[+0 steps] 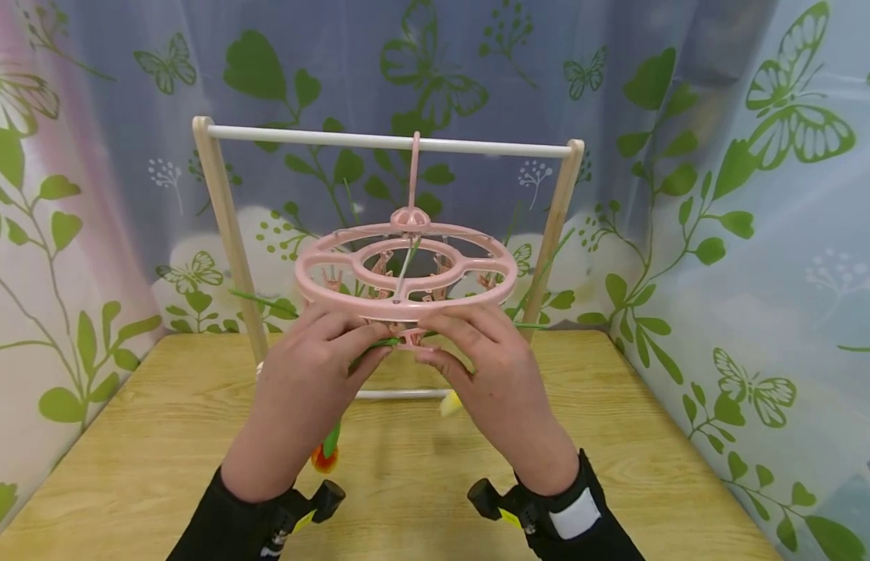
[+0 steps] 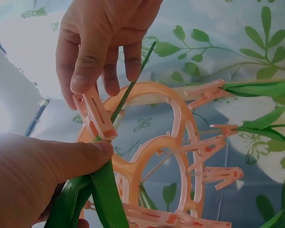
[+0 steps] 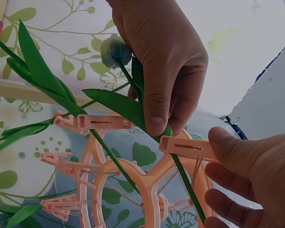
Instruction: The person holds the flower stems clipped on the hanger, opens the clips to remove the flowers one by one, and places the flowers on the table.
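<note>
A pink round clip hanger (image 1: pixel 405 312) hangs by its hook, and both hands meet at its near side. My left hand (image 1: pixel 309 389) pinches the green stem of an artificial flower with a pale blue head (image 3: pixel 116 50), close to its leaves (image 2: pixel 109 194). Between the thumb and fingers of my right hand (image 1: pixel 494 374) are the handles of a pink clip (image 3: pixel 187 147). The stem passes at that clip's mouth; whether the clip bites on it I cannot tell.
A wooden stand with a white top rod (image 1: pixel 309 138) carries the hanger above the wooden table (image 1: pixel 161 444). Other pink clips (image 2: pixel 223 175) dangle from the ring, some holding green-stemmed flowers. An orange flower (image 1: pixel 325 460) and a yellow flower (image 1: pixel 450 403) show below. Patterned curtains (image 1: pixel 730 234) surround the table.
</note>
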`<state>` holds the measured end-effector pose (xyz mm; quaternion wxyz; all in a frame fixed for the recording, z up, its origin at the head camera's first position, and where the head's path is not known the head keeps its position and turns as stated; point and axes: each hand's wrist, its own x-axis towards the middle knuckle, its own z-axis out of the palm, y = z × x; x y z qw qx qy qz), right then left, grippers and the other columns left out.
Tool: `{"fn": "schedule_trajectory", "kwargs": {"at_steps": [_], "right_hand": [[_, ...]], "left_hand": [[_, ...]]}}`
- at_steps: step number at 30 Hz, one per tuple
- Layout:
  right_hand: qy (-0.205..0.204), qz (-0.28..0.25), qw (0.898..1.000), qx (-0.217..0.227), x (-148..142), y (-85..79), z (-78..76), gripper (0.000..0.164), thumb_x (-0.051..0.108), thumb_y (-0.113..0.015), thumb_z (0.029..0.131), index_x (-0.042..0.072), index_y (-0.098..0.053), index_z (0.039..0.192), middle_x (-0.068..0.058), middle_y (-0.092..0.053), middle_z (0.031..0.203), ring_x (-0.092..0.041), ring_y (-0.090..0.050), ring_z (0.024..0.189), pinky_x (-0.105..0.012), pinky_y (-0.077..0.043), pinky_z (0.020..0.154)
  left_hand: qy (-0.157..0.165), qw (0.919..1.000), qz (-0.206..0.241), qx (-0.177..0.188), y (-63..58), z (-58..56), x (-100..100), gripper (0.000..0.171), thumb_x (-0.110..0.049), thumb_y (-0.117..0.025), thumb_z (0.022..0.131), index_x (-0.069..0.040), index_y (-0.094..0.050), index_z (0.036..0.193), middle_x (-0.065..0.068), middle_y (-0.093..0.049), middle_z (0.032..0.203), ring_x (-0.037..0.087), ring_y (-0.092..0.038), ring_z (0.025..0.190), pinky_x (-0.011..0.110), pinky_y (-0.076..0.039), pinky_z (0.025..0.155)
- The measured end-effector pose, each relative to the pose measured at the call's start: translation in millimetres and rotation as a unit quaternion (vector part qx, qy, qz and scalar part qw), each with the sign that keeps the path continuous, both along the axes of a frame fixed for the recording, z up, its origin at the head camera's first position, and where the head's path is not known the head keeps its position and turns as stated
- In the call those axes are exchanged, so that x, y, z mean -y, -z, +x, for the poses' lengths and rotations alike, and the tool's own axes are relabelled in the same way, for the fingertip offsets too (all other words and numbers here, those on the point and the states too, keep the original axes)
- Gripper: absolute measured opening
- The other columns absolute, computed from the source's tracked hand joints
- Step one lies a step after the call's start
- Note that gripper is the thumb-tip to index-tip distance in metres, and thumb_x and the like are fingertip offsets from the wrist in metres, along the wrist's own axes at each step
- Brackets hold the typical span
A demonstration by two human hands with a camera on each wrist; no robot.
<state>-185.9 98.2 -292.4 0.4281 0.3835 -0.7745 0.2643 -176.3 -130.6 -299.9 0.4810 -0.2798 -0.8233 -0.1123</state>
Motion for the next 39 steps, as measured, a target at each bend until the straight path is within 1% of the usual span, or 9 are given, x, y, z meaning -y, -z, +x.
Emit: {"fn": "schedule_trajectory", "kwargs": {"at_steps": [4, 8, 15, 18, 24, 27, 30, 34, 39], "right_hand": [[0.002, -0.01, 1.0, -0.007, 0.0, -2.2, -1.7, 0.037, 0.019, -0.089, 0.088, 0.007, -0.082, 0.121, -0.008, -0.079, 0.122, -0.026, -0.073, 0.118, -0.037, -0.062, 0.099], [-0.002, -0.012, 1.0, -0.006, 0.5, -3.3, -3.1, 0.034, 0.018, -0.087, 0.089, 0.005, -0.082, 0.12, -0.009, -0.079, 0.121, -0.026, -0.074, 0.119, -0.036, -0.062, 0.101], [-0.003, -0.011, 1.0, -0.012, 1.7, -1.8, -3.4, 0.034, 0.017, -0.088, 0.088, 0.006, -0.082, 0.119, -0.009, -0.079, 0.117, -0.025, -0.075, 0.116, -0.036, -0.063, 0.096], [-0.002, -0.01, 1.0, -0.006, 1.2, -0.2, -2.6, 0.033, 0.016, -0.087, 0.089, 0.006, -0.082, 0.12, -0.009, -0.079, 0.117, -0.025, -0.075, 0.115, -0.036, -0.064, 0.096], [0.002, -0.011, 1.0, -0.001, 0.6, 3.5, -3.2, 0.032, 0.017, -0.087, 0.088, 0.008, -0.083, 0.118, -0.008, -0.079, 0.115, -0.024, -0.075, 0.111, -0.038, -0.063, 0.097], [0.002, -0.011, 1.0, -0.007, 0.6, 4.0, -3.5, 0.03, 0.018, -0.088, 0.087, 0.009, -0.083, 0.116, -0.007, -0.079, 0.112, -0.024, -0.075, 0.108, -0.037, -0.063, 0.093], [0.007, -0.014, 1.0, -0.014, -0.6, 3.2, -3.0, 0.03, 0.018, -0.09, 0.086, 0.009, -0.084, 0.113, -0.007, -0.078, 0.108, -0.022, -0.076, 0.101, -0.034, -0.064, 0.085], [0.016, -0.016, 1.0, -0.011, -2.4, 1.5, -1.4, 0.03, 0.02, -0.09, 0.085, 0.008, -0.084, 0.112, -0.006, -0.077, 0.103, -0.019, -0.077, 0.093, -0.031, -0.062, 0.075], [0.018, -0.012, 1.0, -0.003, -2.9, 0.1, -0.6, 0.03, 0.02, -0.089, 0.086, 0.008, -0.083, 0.112, -0.006, -0.077, 0.102, -0.018, -0.076, 0.088, -0.03, -0.061, 0.074]], "left_hand": [[0.007, 0.9999, 0.006, 0.01, -1.6, 0.4, -2.0, 0.018, -0.02, -0.095, 0.088, -0.012, -0.087, 0.102, 0.005, -0.072, 0.096, 0.024, -0.063, 0.086, 0.035, -0.054, 0.071], [0.012, 0.9996, 0.007, 0.026, -3.1, 0.5, -3.0, 0.015, -0.016, -0.093, 0.089, -0.011, -0.086, 0.101, 0.008, -0.074, 0.108, 0.026, -0.068, 0.091, 0.037, -0.057, 0.073], [-0.007, 0.9989, 0.003, 0.047, -1.0, 2.8, -2.6, 0.02, -0.02, -0.094, 0.088, -0.014, -0.085, 0.104, 0.004, -0.079, 0.1, 0.02, -0.073, 0.08, 0.033, -0.057, 0.062], [-0.005, 0.9979, 0.002, 0.064, 0.8, 3.5, -2.3, 0.022, -0.021, -0.094, 0.088, -0.015, -0.084, 0.106, 0.002, -0.082, 0.102, 0.018, -0.076, 0.08, 0.033, -0.058, 0.062], [-0.009, 0.9961, -0.005, 0.088, 1.8, 3.6, -1.8, 0.021, -0.022, -0.094, 0.089, -0.017, -0.085, 0.107, 0.001, -0.084, 0.1, 0.019, -0.077, 0.08, 0.035, -0.058, 0.063], [-0.005, 0.9937, 0.001, 0.112, 1.0, 4.4, -0.6, 0.02, -0.022, -0.092, 0.09, -0.017, -0.085, 0.107, 0.001, -0.084, 0.101, 0.018, -0.078, 0.08, 0.035, -0.059, 0.064], [-0.006, 0.9903, 0.005, 0.139, -0.6, 5.5, 1.4, 0.018, -0.021, -0.091, 0.091, -0.017, -0.084, 0.107, 0.001, -0.084, 0.103, 0.017, -0.079, 0.082, 0.036, -0.06, 0.067], [-0.018, 0.9858, 0.002, 0.167, -4.1, 7.6, 4.5, 0.016, -0.021, -0.09, 0.093, -0.017, -0.084, 0.107, 0.0, -0.084, 0.102, 0.017, -0.078, 0.082, 0.036, -0.059, 0.069], [-0.037, 0.9793, -0.007, 0.199, -8.0, 10.6, 6.9, 0.016, -0.023, -0.09, 0.093, -0.019, -0.084, 0.107, -0.001, -0.084, 0.099, 0.014, -0.073, 0.075, 0.033, -0.054, 0.065]]}}
